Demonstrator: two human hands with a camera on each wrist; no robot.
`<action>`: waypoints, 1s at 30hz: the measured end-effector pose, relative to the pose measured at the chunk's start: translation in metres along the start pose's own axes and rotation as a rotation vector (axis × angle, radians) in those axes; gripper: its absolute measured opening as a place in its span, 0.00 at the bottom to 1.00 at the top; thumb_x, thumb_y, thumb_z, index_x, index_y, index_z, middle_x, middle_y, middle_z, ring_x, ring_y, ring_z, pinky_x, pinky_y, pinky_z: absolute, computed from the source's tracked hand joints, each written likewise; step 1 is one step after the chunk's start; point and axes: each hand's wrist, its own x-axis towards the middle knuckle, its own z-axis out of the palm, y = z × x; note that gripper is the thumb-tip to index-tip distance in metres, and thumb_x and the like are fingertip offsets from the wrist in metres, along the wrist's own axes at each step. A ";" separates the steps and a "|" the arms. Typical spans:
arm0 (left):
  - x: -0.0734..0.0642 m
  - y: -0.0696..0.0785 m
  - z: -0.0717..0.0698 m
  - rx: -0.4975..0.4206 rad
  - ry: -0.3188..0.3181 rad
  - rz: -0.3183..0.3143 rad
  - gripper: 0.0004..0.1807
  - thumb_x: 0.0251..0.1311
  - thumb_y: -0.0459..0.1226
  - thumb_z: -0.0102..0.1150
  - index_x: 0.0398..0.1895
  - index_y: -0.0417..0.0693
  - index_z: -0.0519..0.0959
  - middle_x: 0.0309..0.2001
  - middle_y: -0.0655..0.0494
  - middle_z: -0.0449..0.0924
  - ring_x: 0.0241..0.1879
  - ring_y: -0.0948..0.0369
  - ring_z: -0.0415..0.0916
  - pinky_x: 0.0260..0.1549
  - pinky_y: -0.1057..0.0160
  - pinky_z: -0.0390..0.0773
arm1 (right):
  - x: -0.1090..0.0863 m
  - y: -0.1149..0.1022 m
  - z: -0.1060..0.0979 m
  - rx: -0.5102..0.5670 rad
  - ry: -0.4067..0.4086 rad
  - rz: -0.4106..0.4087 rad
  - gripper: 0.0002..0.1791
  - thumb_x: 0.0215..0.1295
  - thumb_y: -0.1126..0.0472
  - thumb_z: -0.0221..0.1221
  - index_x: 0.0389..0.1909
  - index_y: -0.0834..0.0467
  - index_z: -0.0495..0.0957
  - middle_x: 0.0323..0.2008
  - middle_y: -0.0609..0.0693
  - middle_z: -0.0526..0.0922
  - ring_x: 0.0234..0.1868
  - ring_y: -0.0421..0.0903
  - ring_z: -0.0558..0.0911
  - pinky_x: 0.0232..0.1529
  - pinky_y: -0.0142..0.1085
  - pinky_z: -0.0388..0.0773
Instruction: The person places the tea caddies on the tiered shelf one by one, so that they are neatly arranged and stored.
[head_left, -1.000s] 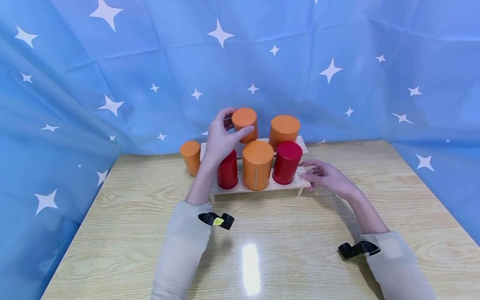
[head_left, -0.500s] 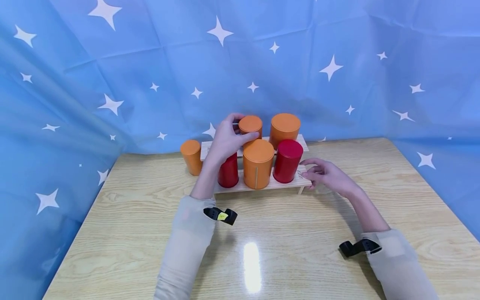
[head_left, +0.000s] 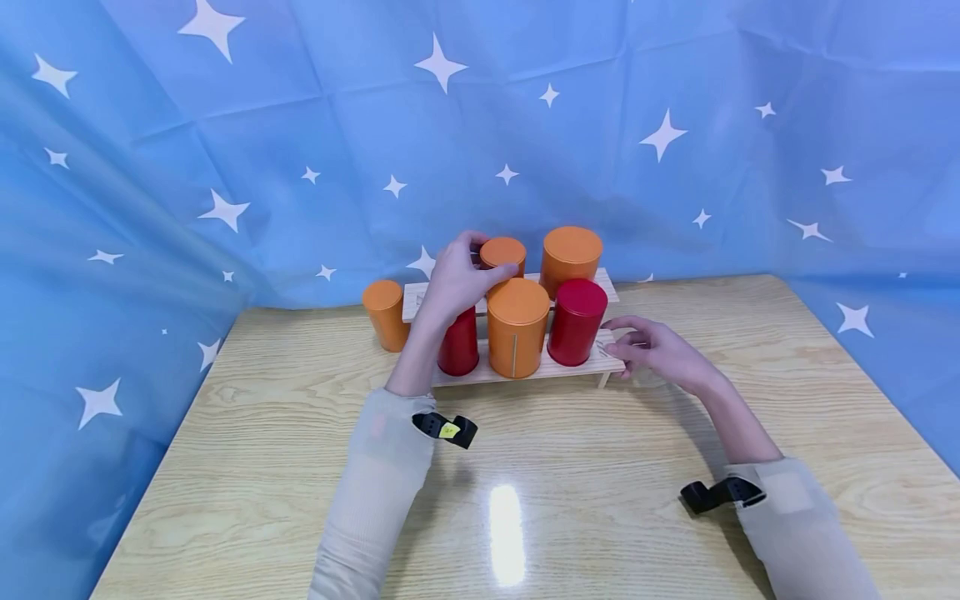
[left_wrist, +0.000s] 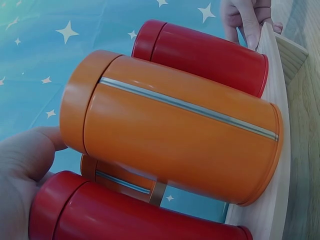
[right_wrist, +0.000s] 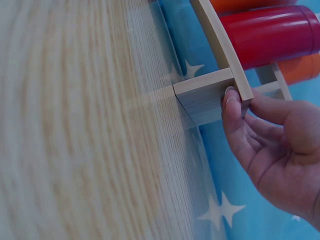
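Note:
My left hand [head_left: 456, 279] holds a small orange canister [head_left: 504, 249] on the back step of a two-tier wooden rack [head_left: 609, 363]. Its thumb lies across the near side, fingers round the far side. In the left wrist view that canister [left_wrist: 117, 181] is mostly hidden behind a larger orange canister [left_wrist: 180, 125]. At the rack's right end, my right hand [head_left: 656, 354] pinches the front shelf, thumb above and fingers beneath, clearest in the right wrist view. On the front step stand a red canister [head_left: 459, 346], the larger orange one and another red canister [head_left: 577, 321].
A wide orange canister [head_left: 572, 257] stands on the back step at right. Left of the rack, a narrow orange canister [head_left: 386, 317] stands on the wooden table [head_left: 285, 467]. A blue star-patterned cloth [head_left: 480, 125] hangs close behind the rack.
My left hand has lowered the small orange canister, slightly to the right, onto the back step. It has barely moved in the last half second. My right hand keeps its place at the shelf end.

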 end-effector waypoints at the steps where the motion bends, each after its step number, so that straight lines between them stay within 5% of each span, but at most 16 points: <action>1: 0.000 0.000 0.000 0.002 -0.002 0.002 0.32 0.61 0.43 0.70 0.64 0.39 0.70 0.57 0.48 0.76 0.54 0.54 0.77 0.51 0.60 0.79 | 0.000 0.000 0.000 -0.001 0.000 -0.002 0.30 0.73 0.57 0.60 0.69 0.64 0.64 0.46 0.65 0.79 0.35 0.62 0.85 0.46 0.44 0.84; 21: -0.002 -0.004 0.001 -0.068 -0.006 0.069 0.26 0.71 0.44 0.59 0.64 0.37 0.72 0.58 0.45 0.77 0.54 0.54 0.77 0.56 0.58 0.76 | -0.001 0.000 -0.001 0.000 -0.004 0.001 0.30 0.73 0.57 0.60 0.69 0.64 0.65 0.46 0.65 0.80 0.34 0.61 0.85 0.45 0.43 0.84; 30: -0.001 0.002 -0.004 -0.145 0.023 0.041 0.25 0.74 0.45 0.54 0.67 0.40 0.70 0.60 0.46 0.75 0.59 0.53 0.74 0.59 0.58 0.75 | -0.001 -0.002 0.000 -0.005 0.000 -0.003 0.30 0.73 0.57 0.60 0.69 0.64 0.65 0.46 0.65 0.80 0.35 0.62 0.85 0.46 0.44 0.84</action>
